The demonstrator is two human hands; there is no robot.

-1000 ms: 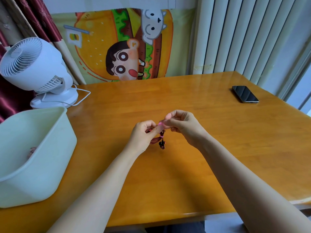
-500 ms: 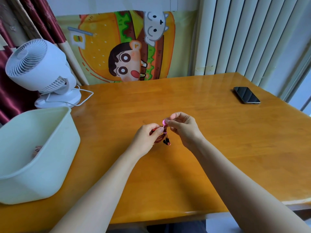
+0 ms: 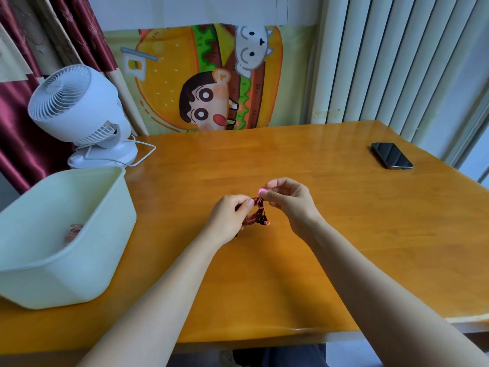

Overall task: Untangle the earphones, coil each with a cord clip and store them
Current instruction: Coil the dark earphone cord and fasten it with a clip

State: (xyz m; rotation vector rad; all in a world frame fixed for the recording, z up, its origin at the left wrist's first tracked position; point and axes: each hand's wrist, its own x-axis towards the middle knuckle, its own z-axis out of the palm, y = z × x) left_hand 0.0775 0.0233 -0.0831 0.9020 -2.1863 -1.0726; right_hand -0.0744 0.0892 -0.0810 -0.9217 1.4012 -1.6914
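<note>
Right fingers (image 3: 273,193) pinch round pink cord clip (image 3: 261,192); left fingers (image 3: 246,205) pinch coiled dark-red braided earphones (image 3: 255,218) | clip since raised above coil | fastening judged nearly done, storage pending

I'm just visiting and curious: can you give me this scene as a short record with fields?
Left hand: grips the coiled red earphones
Right hand: pinches the pink cord clip on the coil
Bin: pale, left on table, brownish bundle inside
Phone: dark, far right of table
Fan: white, behind bin
</note>
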